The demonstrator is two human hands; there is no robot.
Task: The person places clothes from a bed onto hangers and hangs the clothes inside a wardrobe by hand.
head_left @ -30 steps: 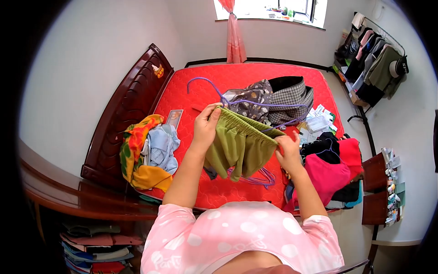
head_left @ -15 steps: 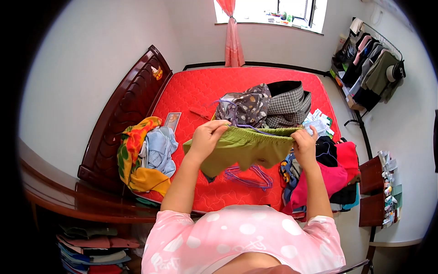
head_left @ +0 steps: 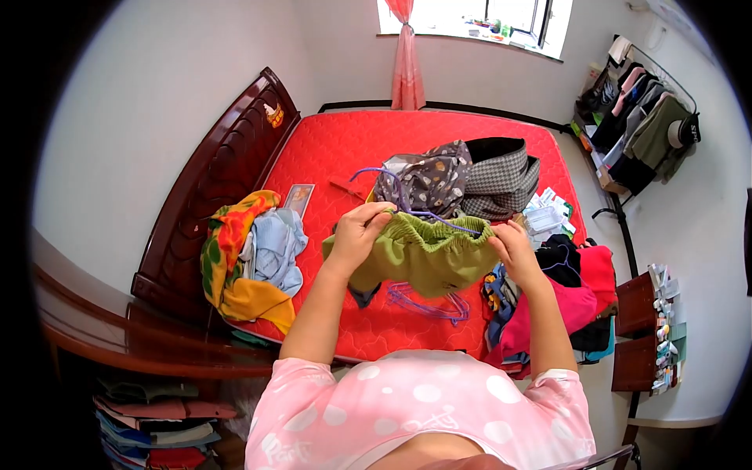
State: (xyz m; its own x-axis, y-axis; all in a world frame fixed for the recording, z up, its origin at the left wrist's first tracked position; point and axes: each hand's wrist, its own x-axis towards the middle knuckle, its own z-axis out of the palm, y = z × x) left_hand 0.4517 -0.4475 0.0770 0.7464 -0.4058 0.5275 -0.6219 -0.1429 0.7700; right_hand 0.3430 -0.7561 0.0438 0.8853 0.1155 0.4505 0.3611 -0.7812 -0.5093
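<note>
I hold green elastic-waist shorts up over the bed, gathered at the waistband. My left hand pinches one end of the waistband, fingers closed. At the other end, my right hand grips the band between thumb and fingers. A purple hanger lies along the waist opening, its hook rising near my left hand. Below the shorts, several more purple hangers rest on the mattress. Just beyond are a patterned grey garment and a checked fabric item.
A red mattress spans the middle. Left lie a blue garment and an orange-yellow cloth; right, a pile with a pink garment. A clear plastic box is behind that pile. A clothes rack stands far right.
The shorts' waistband has gone from stretched taut to bunched, as my right hand came slightly left and lower. More of the hanger now shows above the waistband, its hook higher.
</note>
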